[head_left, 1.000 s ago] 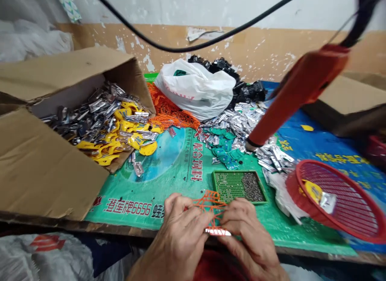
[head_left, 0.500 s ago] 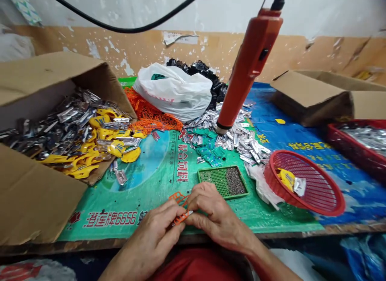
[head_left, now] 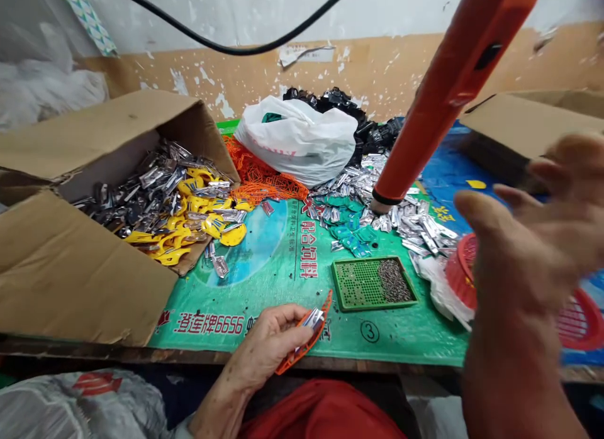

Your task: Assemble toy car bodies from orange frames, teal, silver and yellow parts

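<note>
Bright, even light with soft shadows; the raised right hand [head_left: 533, 238] is motion-blurred, and edges bow outward.

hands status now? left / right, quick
Left hand: closed on the orange plastic piece, a silver part against it.
Right hand: open, raised, holding nothing; blurred.

The green printed sheet [head_left: 283, 282] covering the table carries red lettering that appears upside down from the wearer's side. Along its near edge runs a row of Chinese characters with the digits "6656" [head_left: 211, 324] among them. A second column of red Chinese characters [head_left: 309, 249] stands near the middle of the sheet. A circled "3" [head_left: 369, 331] sits just below the green tray. The white bag [head_left: 302, 140] bears faint red letters, too blurred to read.
</note>
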